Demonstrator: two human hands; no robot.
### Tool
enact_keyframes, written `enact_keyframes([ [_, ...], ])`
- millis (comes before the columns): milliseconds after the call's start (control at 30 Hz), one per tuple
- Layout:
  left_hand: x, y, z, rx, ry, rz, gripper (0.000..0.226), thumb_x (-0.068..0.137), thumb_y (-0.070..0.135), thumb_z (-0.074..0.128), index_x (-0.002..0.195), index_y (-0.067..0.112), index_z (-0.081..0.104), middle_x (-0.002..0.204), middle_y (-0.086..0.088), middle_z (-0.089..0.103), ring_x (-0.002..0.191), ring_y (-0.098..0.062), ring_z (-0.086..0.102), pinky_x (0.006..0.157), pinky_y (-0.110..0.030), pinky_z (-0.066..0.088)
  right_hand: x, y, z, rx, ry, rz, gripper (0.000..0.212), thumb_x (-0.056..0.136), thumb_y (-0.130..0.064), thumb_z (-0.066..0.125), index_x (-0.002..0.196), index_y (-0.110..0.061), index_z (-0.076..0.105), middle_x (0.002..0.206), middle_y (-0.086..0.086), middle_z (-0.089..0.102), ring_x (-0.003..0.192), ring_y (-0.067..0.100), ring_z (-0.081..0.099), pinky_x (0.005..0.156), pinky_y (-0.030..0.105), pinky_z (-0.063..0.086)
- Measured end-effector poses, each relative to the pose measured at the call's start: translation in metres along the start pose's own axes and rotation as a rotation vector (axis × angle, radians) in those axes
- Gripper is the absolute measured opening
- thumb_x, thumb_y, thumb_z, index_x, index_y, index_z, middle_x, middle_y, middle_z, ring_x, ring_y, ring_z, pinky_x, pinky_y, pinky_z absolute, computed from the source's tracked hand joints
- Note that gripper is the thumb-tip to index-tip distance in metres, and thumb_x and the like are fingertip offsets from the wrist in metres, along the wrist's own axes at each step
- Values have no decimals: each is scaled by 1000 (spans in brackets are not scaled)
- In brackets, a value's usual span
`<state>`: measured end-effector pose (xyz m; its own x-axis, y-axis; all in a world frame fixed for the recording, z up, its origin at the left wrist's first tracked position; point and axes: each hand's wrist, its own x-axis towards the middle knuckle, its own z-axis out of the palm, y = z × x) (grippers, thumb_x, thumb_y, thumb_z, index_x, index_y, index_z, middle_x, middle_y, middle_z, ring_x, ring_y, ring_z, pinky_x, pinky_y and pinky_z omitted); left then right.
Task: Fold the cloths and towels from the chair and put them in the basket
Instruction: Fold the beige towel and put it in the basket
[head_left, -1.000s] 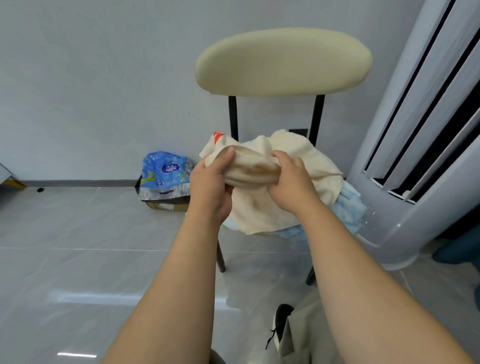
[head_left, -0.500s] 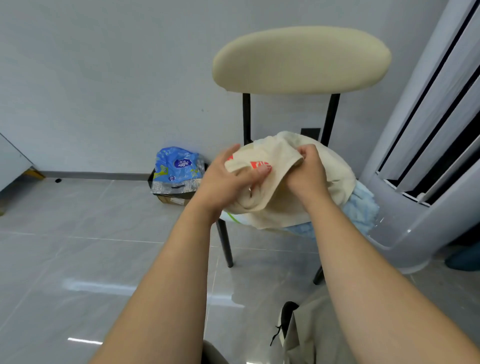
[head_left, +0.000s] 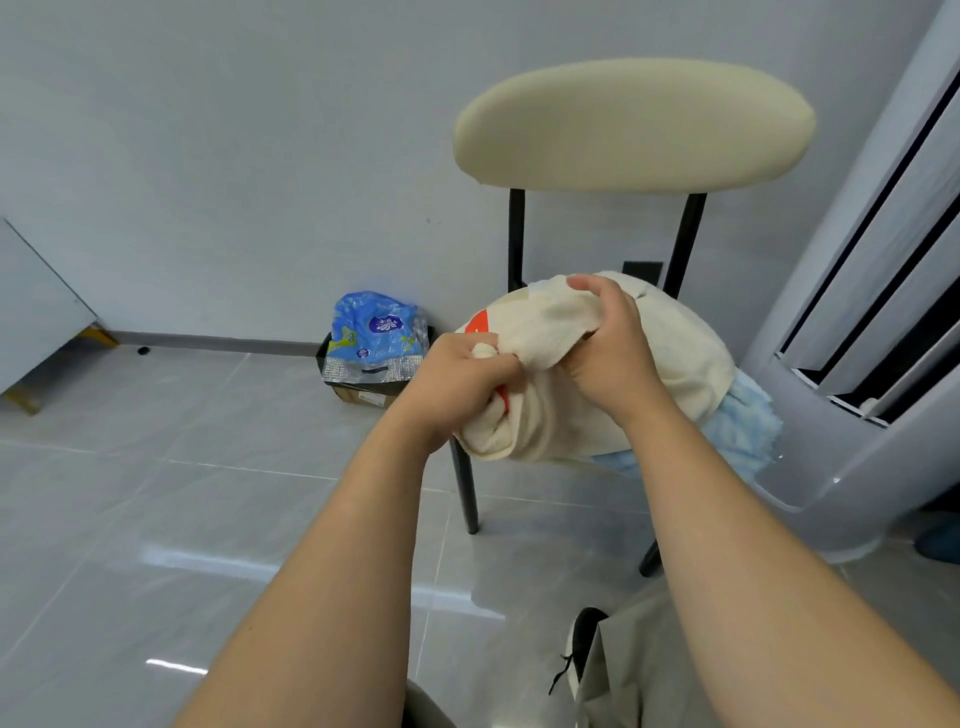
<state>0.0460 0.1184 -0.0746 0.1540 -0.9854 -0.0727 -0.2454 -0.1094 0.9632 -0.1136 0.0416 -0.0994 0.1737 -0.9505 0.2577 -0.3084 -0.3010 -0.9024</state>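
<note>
Your left hand is closed into a fist round a bunched end of the cream cloth, all fingers curled tight, with a small tuft of fabric poking out at the top of the grip. Your right hand sits just beside it, nearly touching, with its fingers hooked over the upper fold of the same cloth and the back of the hand facing you. A red patch on the cloth shows above your left knuckles, and another sliver of red shows below them.

The cloth is held just above the seat of the chair, at its front left. More cream fabric drapes over the seat behind your hands; whether it is the same piece cannot be told. A fluffy blue towel lies under it and hangs off the seat's right edge.

On the grey tiled floor by the wall, a blue plastic pack rests on a cardboard box. A white tower unit stands right of the chair.
</note>
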Motion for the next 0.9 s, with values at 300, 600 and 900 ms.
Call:
enact_keyframes([
  [300,-31,3,-51,-340,-63,-33,30,43,6,59,72,2,51,65,-7,49,60,-22,49,56,-26,38,-5,-9,22,-37,-82,-26,30,91,-24,63,120,-30,63,142,-5,41,129,2,40,108,20,31],
  [600,-76,-16,-105,-330,-101,-146,47,36,9,65,82,-3,63,76,-15,60,69,-29,57,61,-29,47,-27,-38,73,348,-115,262,31,94,-45,54,94,-16,67,98,8,72,100,29,68,90,49,56],
  [900,-109,-55,-139,-208,194,-348,38,72,3,68,110,9,70,105,-17,71,92,-27,69,71,-33,57,-62,-52,108,499,-403,220,31,89,-36,73,76,-19,51,73,7,48,71,18,47,67,35,44],
])
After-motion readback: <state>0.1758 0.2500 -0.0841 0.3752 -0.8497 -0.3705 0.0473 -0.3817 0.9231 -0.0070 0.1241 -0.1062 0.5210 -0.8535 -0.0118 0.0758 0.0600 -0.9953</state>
